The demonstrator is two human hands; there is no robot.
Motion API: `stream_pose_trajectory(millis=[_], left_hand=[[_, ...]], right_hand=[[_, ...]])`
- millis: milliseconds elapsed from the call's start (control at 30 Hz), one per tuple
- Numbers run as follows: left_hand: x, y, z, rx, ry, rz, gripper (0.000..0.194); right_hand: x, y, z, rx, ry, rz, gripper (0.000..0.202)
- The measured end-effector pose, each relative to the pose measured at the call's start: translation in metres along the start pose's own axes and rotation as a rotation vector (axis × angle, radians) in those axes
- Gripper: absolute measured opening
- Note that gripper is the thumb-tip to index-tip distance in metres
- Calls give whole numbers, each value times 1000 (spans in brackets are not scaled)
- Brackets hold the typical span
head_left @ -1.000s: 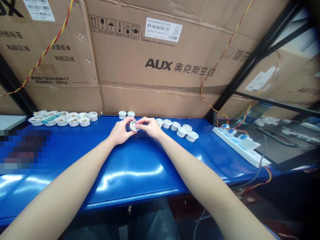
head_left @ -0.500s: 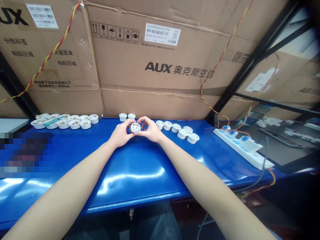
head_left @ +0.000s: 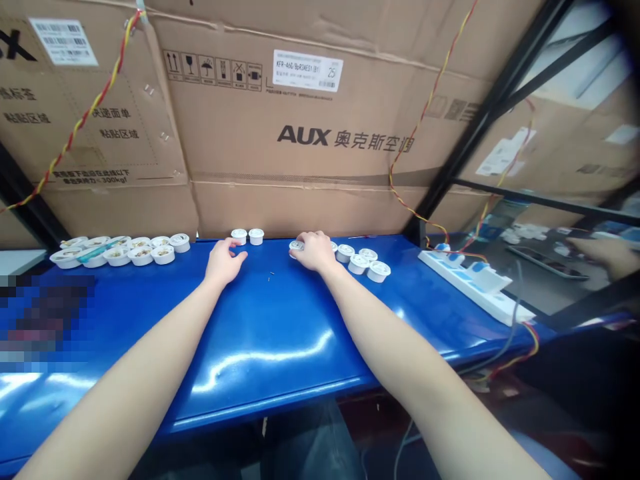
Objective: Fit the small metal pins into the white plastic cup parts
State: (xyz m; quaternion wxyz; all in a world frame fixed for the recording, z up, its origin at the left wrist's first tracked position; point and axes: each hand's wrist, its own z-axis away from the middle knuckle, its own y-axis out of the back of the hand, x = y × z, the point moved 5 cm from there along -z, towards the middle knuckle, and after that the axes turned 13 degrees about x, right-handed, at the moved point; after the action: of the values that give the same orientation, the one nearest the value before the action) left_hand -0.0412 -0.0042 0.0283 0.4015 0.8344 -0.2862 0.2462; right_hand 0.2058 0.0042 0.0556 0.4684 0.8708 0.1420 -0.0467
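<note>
My right hand [head_left: 314,251] is closed round a small white lidded cup [head_left: 297,247] at the left end of the right-hand row of cups [head_left: 379,271]. My left hand [head_left: 225,261] holds nothing, its fingers apart, just in front of two white cups [head_left: 256,236] at the back of the blue table [head_left: 260,320]. At the back left stand several round white cups [head_left: 163,254] with small pieces inside, and a teal strip [head_left: 103,251] lies across some of them.
A large cardboard box [head_left: 310,100] stands behind the table. On the right lies a white power strip [head_left: 475,283] with plugs and cables. Twisted red and yellow wires [head_left: 80,120] hang in front of the box. Black shelf posts [head_left: 445,167] rise at both sides.
My hands have moved apart. The right one has carried the cup from between them to the right-hand row; the left one has let go and opened. The view has shifted slightly.
</note>
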Motion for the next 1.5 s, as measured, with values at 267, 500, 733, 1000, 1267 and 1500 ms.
stream_pose_trajectory(millis=[267,500,733,1000,1267,1500], left_hand=[[-13,-12,-18,-40,14,-228,58],[4,-22,-23,-35,-168,-496,49],[-6,-11,-21,-31,-64,-259,20],[-3,9,1,-177,-91,1,40],[17,9,20,-351,-209,9,48],[20,8,21,-350,-248,-9,47]], right_hand=[[-28,16,11,91,171,-88,34],[-60,13,24,-91,355,-165,19],[-50,9,23,-157,336,-172,16],[-52,-5,28,-325,504,-313,26],[-56,-4,29,-314,513,-289,22],[-53,-9,28,-319,429,-365,16]])
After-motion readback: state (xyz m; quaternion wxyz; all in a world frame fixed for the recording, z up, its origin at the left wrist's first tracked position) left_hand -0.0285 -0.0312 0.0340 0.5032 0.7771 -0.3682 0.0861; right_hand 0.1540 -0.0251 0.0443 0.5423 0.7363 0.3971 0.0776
